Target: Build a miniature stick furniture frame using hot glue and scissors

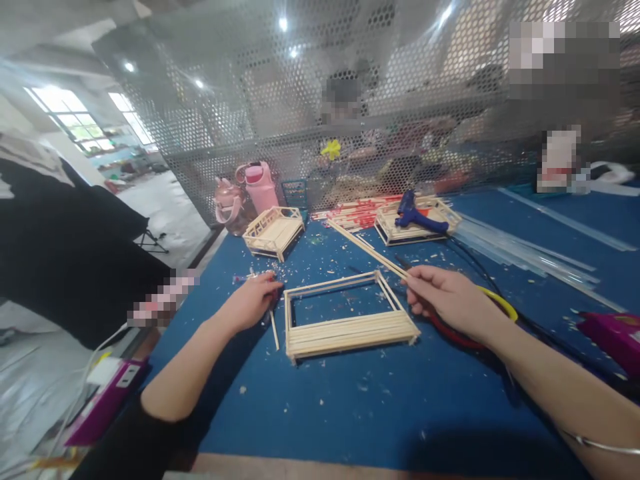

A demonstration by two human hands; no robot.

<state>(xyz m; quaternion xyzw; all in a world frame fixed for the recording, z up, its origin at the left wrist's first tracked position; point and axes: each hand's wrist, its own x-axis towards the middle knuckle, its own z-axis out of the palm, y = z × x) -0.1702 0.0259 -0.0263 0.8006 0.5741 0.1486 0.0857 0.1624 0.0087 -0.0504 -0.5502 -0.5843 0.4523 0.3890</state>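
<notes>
My right hand (443, 293) is closed round the near ends of thin wooden sticks (367, 250), which point away to the upper left. Under and beside it show a red curved handle (457, 335) and a yellow curved piece (503, 303); what they belong to is partly hidden. Between my hands lies a rectangular stick frame (350, 333), its near part covered by a row of sticks and its far part open. My left hand (255, 299) rests left of the frame with curled fingers, their contents unclear. A short stick (275, 330) lies just below it.
Behind stand a finished-looking stick model (275, 233) and another (387, 232) bearing a blue glue gun (420, 217). Red-tipped sticks (355, 212), a pink bottle (261, 189) and clear glue sticks (520, 250) lie or stand around. A perforated metal screen (280, 127) closes the back.
</notes>
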